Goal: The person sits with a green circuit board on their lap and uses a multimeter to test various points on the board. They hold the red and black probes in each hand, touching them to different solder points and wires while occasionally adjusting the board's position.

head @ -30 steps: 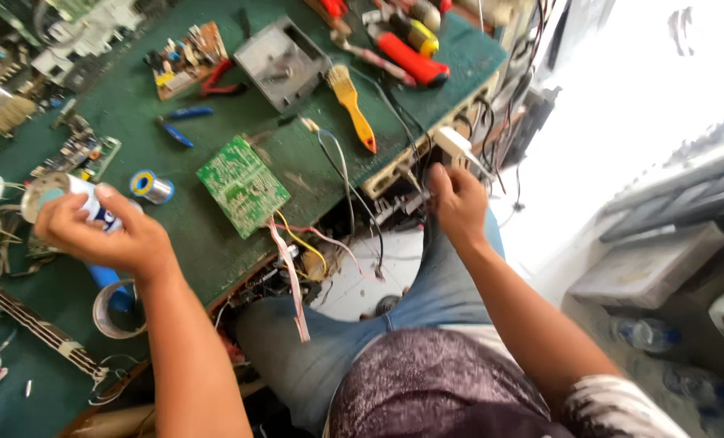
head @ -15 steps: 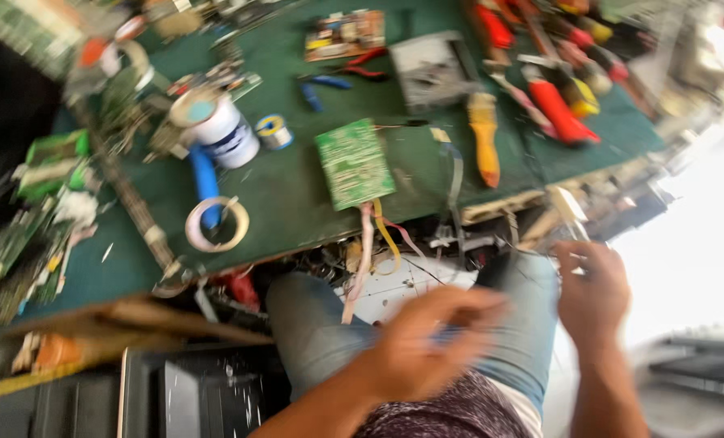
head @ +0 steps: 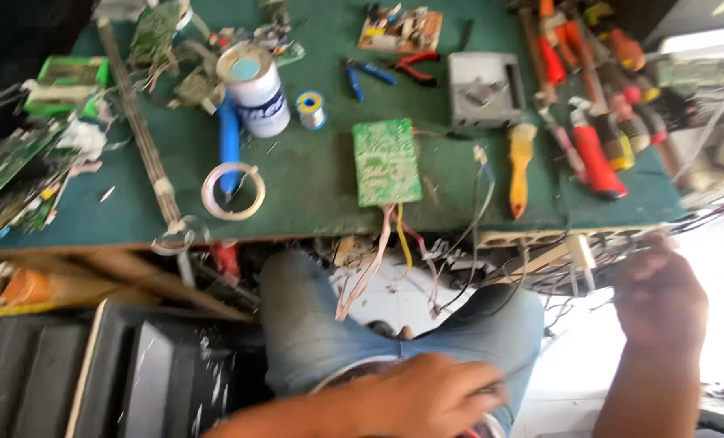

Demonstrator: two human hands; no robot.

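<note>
A head camera looks down over a person's lap at a green bench (head: 313,182) crowded with electronics and tools. The right hand (head: 661,298) reaches to the right, just below the bench's near edge, into a tangle of wires (head: 540,272) hanging there; it is seen from the back, so I cannot tell whether its fingers are closed on anything. The wires lie to the left of that hand and just beyond it, and it is by far the nearer hand to them. A small pale plug (head: 581,251) hangs among them, close to the knuckles. The left hand (head: 427,397) rests low in the frame on the person's jeans (head: 313,332), fingers loosely curled and blurred, gripping nothing that shows. On the bench, well apart from both hands, a green board (head: 386,162) lies with its long axis running near to far, coloured leads trailing off the edge. Right of it lies an orange brush (head: 520,166), left of it a white can (head: 255,89).
</note>
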